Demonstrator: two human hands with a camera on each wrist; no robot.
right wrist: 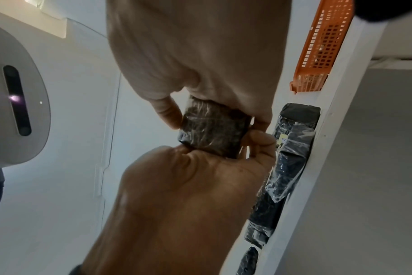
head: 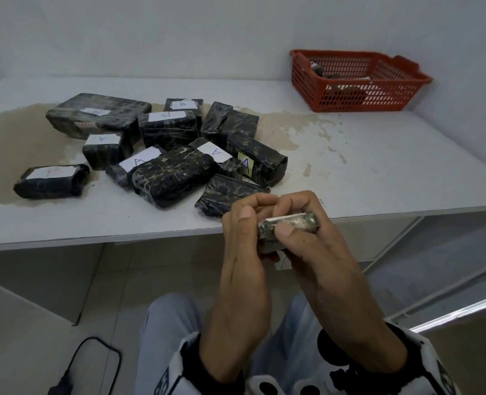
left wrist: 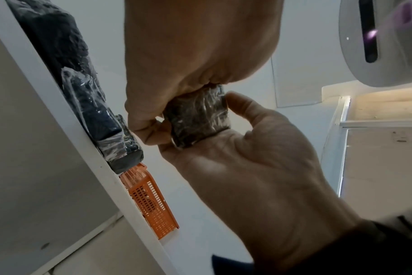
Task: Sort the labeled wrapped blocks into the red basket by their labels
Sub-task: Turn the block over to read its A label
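Together, my left hand and my right hand held one small wrapped block in the air just off the near edge of the bench, well short of the red basket. The fingers of the left hand curled over the block's far side with the thumb pressed on its near end; the right hand's fingers wrapped over the top and its thumb pinched the near face. A strip of white label showed along the block's upper edge, but I could not read the letter. From the left wrist view the block sat clamped between both palms, and the right wrist view showed the same grip on it.

Relative to the basket, which stood at the bench's far right corner against the wall, the pile of wrapped blocks lay well to its left and nearer to me. Several carried white labels marked A or B, one a yellow label marked A. A few dark pieces lay inside the basket; I could not tell their labels. A brownish stain spread over the bench between the pile and the basket. Down on the floor, left of my knees, lay a black cable
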